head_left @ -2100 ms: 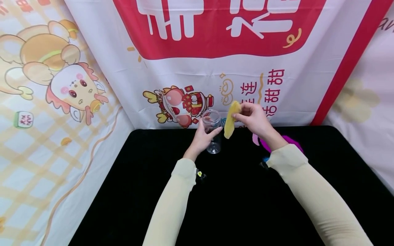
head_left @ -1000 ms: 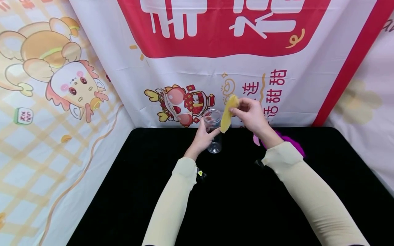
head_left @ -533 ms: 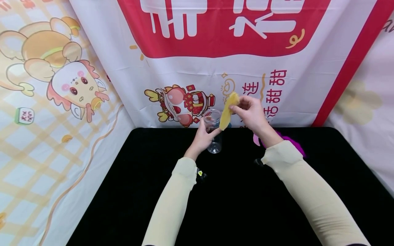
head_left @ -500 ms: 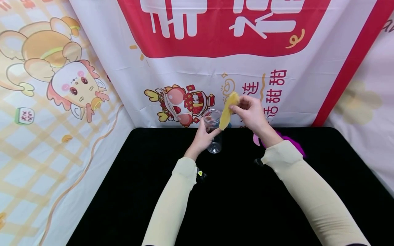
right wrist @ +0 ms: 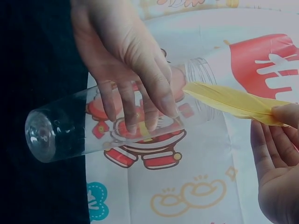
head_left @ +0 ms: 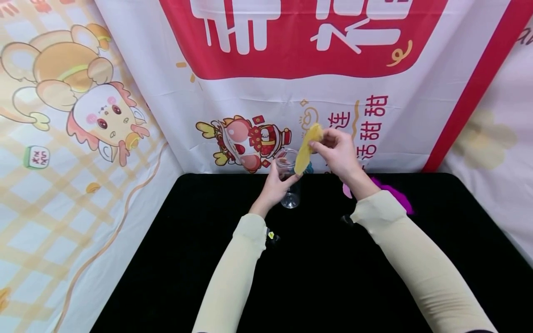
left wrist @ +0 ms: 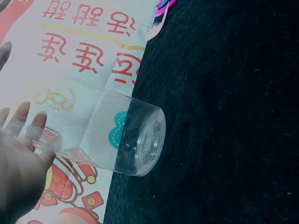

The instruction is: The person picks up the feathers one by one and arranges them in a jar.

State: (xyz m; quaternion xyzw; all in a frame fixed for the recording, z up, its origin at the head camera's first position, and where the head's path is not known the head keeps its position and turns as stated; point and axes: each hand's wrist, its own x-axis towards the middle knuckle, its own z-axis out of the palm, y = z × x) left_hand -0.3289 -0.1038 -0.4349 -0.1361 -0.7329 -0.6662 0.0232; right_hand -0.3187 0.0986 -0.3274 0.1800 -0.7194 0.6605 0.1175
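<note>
My left hand point(head_left: 272, 187) grips a clear plastic jar point(head_left: 290, 200) round its side, thumb across the front. The jar's open, threaded mouth point(right wrist: 202, 79) shows in the right wrist view, and nothing shows inside the jar. A yellow feather point(head_left: 306, 152) is pinched between the thumb and fingers of my right hand point(head_left: 341, 152), just right of the jar. Its free tip points down and left, overlapping the mouth's right side in the head view. In the right wrist view the feather point(right wrist: 233, 101) crosses in front of the threaded neck.
Magenta feathers point(head_left: 395, 198) lie on the black table point(head_left: 316, 273) at the right, partly behind my right wrist. A pale pink feather point(head_left: 347, 190) is beside them. Directly behind the table hangs a printed cloth point(head_left: 250, 99); another patterned cloth point(head_left: 79, 231) hangs at the left.
My right hand has brought the yellow feather left and slightly up, until its tip overlaps the jar's mouth. My left hand and the jar have stayed nearly still.
</note>
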